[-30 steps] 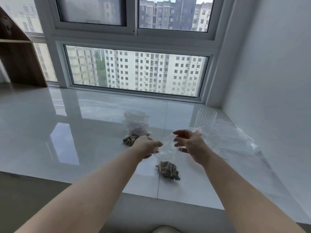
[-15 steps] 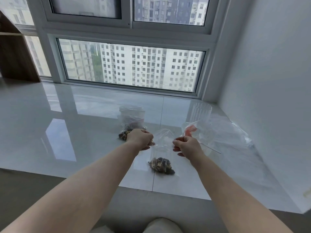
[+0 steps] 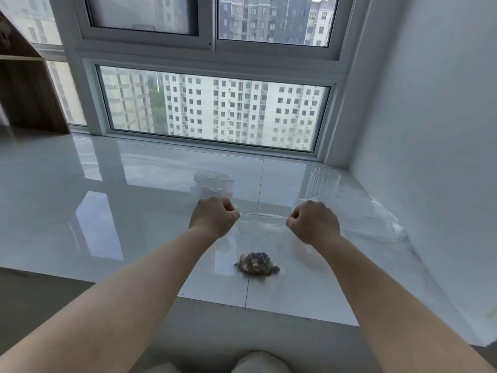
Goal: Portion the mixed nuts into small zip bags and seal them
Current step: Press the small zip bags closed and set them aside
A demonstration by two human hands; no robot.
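left hand [image 3: 214, 216]: closed in a fist, pinching the left end of the zip bag's top edge; knuckles face up.
right hand [image 3: 313, 220]: closed in a fist at 3 o'clock from the left hand, pinching the right end of the same edge; the two hands are apart with the edge stretched straight between them.
zip bag [image 3: 262, 232]: clear, hanging from both hands, its lower end resting on the bench; whether the strip is fully pressed shut I cannot tell.
mixed nuts [image 3: 256, 263]: a small dark clump at the bottom of the held bag, at 6 o'clock from the gap between the hands.
second bag [image 3: 213, 185]: clear plastic at 12 o'clock from the left hand, partly hidden behind it.
plastic sheeting [image 3: 371, 214]: loose, clear, crumpled, from 12 to 3 o'clock of the right hand, against the wall.
bench [image 3: 107, 211]: glossy white tiled surface carrying everything.
window [image 3: 215, 109]: at 12 o'clock beyond the bench, tower blocks outside.
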